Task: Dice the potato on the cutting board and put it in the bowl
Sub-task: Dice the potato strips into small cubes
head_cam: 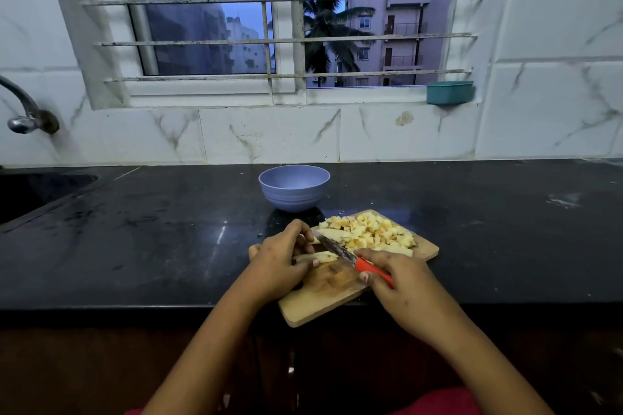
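A wooden cutting board (323,293) lies askew at the front edge of the black counter (168,246), its near corner sticking out past that edge. The left hand (279,263) sits over the board's left side, fingers curled down and thumb tucked in, pinning a small bundle of pale potato strips (315,257) against the wood. The right hand (401,283) is wrapped around the red handle of a paring knife (352,259). The knife's blade runs diagonally away and to the left, lying across the right end of the strips just beside the left fingertips. Whether the edge has bitten into the strips cannot be told. Beyond the blade, the far right part of the board carries a heap of diced potato (371,232). An uncut potato slab (332,233) lies at the heap's left side and another uncut piece (397,249) at its near right side. All the potato in view is on the board. A lavender bowl (294,189) stands upright on the counter just behind the board's far corner, near the back edge and apart from both hands. At the counter's left end is a dark sink (33,192), with a metal tap (23,111) coming out of the tiled wall above it. A teal container (449,92) sits at the right end of the barred window's sill.
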`<state>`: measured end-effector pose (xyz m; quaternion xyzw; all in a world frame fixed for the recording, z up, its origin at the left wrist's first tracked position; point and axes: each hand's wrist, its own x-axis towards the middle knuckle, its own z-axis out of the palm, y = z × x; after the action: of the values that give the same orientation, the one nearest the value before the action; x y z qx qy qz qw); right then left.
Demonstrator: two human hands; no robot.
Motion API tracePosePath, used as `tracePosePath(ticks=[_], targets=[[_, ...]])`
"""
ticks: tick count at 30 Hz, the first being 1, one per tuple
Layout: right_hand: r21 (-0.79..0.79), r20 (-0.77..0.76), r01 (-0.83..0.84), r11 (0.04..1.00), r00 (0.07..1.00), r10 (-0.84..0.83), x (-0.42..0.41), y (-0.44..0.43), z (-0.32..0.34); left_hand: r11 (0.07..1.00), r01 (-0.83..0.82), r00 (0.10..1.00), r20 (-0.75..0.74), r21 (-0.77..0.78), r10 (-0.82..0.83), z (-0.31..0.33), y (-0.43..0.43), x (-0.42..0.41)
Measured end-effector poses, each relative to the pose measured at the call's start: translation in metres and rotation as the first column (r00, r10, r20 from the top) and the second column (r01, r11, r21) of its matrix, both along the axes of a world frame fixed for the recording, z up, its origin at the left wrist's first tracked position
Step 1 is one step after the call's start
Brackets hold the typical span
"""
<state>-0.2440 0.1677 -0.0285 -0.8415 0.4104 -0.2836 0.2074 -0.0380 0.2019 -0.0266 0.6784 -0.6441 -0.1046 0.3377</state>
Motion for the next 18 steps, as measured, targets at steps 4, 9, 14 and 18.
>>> tracePosePath(ticks=[4, 9, 14, 18], targets=[[-0.032, 0.051, -0.011, 0.999, 0.999, 0.013, 0.011, 0.006, -0.003, 0.996, 0.068, 0.998, -0.005, -0.056, -0.068, 0.002, -0.002, 0.011], [-0.052, 0.045, 0.036, 0.998, 0.998, -0.034, 0.010, 0.008, -0.002, 0.996, 0.085, 0.994, 0.071, -0.010, -0.084, 0.007, -0.004, 0.016], [-0.052, -0.012, 0.037, 0.998, 0.999, -0.037, 0.011, 0.004, -0.002, 0.997, -0.041, 0.984, 0.174, 0.066, 0.029, 0.014, -0.006, -0.008], [-0.069, -0.019, 0.011, 0.998, 1.000, -0.012, 0.013, 0.002, -0.003, 0.956, -0.291, 0.952, 0.096, -0.024, 0.292, -0.003, -0.005, -0.036]])
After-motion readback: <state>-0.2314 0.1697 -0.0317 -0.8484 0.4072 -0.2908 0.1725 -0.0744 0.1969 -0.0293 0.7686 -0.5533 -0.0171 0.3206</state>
